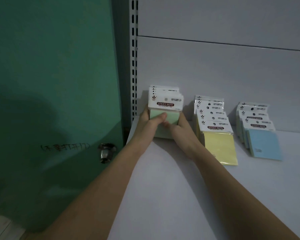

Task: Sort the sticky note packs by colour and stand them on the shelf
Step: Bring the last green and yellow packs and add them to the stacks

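A row of green sticky note packs (165, 101) stands upright at the shelf's far left corner. My left hand (149, 121) grips its left side, thumb across the green front. My right hand (177, 128) presses on its right side. Both hands clamp the stack between them. To the right, a row of yellow packs (218, 144) leans back in a slanted line. Farther right, a shorter row of blue packs (264, 144) leans the same way.
The white shelf board (171, 196) stretches toward me. A white back panel (215, 66) and a slotted upright (133, 66) close it at the rear and left. A green door (50, 84) with a metal knob (106, 152) stands left of the shelf.
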The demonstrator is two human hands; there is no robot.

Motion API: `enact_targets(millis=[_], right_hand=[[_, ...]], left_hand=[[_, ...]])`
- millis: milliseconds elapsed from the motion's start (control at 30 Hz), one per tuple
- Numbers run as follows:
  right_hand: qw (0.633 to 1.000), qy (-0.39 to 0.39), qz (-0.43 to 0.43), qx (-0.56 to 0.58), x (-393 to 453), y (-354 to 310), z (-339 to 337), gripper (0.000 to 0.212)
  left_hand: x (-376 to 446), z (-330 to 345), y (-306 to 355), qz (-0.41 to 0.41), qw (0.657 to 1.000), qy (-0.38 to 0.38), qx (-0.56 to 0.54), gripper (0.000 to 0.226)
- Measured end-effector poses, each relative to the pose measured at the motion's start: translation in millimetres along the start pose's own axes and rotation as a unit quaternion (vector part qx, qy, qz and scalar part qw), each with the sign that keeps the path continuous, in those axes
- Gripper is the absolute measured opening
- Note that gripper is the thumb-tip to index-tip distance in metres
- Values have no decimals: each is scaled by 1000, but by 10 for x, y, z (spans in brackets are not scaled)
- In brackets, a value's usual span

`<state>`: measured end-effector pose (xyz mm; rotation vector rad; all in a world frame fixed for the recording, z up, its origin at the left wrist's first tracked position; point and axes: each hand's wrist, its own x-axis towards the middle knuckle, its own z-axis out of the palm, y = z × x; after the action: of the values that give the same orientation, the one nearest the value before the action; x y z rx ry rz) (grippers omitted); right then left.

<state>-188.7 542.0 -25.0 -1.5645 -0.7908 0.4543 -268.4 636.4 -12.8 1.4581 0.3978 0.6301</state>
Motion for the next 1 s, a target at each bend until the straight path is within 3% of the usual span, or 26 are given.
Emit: enact_targets(millis=[300,500,767,867,1000], right_hand=[[1000,-18,-10,-12,16,27,10,61],[1000,-13,2,-5,22,-32,14,72],[997,61,-10,52,-47,-98,83,54],[996,83,-30,9,-93,-139,145,60],[969,173,-129,-117,-102,-321,138,63]], left_hand=[[34,-33,-60,40,998,-24,-37,80],[58,19,-62,41,999,14,-25,72],[20,62,-46,58,996,53,40,60],[37,33,-44,78,993,69,48,55],[57,49,51,70,982,165,61,55]])
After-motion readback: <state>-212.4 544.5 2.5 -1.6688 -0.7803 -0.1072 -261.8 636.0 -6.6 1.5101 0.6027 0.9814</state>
